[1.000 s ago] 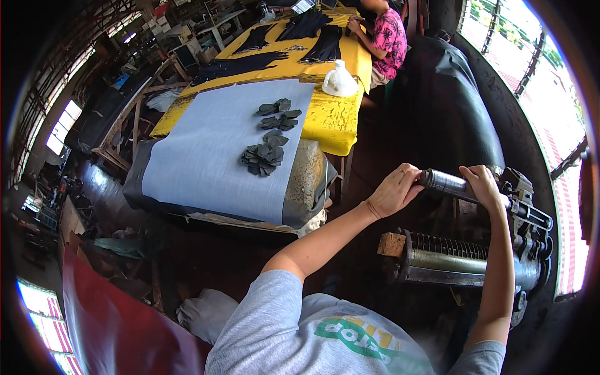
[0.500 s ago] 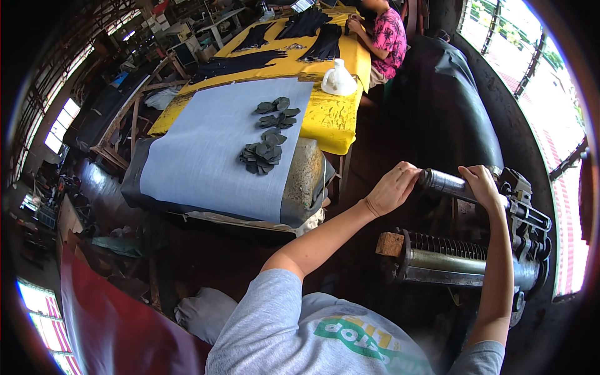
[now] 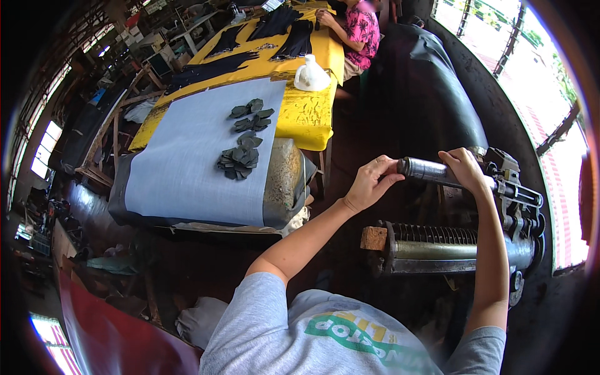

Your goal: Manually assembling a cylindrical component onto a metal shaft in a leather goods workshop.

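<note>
With the left hand (image 3: pixel 374 185) pinching the nine-o'clock end of the glossy dark metal cylinder (image 3: pixel 426 169) and the right hand (image 3: pixel 467 169) gripping toward three o'clock, both should support it evenly.

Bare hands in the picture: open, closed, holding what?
Left hand: partly curled at a shiny grey metal cylinder; grip unclear.
Right hand: curled over that cylinder; grip unclear.

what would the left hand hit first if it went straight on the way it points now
Most likely the left end of the metal bar; the left hand is right up against it or nearly so. Exact contact is hard to judge from this view.
</note>
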{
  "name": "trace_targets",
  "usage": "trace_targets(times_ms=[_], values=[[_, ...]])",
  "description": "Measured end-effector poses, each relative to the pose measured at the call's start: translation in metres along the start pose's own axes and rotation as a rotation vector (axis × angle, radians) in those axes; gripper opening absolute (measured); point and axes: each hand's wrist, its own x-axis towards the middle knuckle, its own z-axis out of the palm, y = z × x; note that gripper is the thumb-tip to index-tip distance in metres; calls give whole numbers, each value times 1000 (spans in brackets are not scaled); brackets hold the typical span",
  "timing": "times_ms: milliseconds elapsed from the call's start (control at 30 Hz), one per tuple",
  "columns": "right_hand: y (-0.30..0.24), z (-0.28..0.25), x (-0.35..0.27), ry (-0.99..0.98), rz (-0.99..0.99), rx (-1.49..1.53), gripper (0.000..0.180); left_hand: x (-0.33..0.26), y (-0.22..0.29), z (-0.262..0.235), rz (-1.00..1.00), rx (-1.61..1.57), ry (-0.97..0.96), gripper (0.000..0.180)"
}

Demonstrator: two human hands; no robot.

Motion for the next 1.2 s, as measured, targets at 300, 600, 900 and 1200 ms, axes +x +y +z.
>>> trace_targets(times_ms=[300,600,900,1200], values=[[-3,-1,-4,18,2,-12,48,-2,-12,8,223,196,36,23],[-1,-2,0,-74,36,-10,48,-1,-24,3,84,115,88,14],[0,0,2,-55,2,-10,47,27,30,-30,22,254,-63,23],[3,2,1,-11,-32,2,48,40,56,-35,363,600,-175,32]])
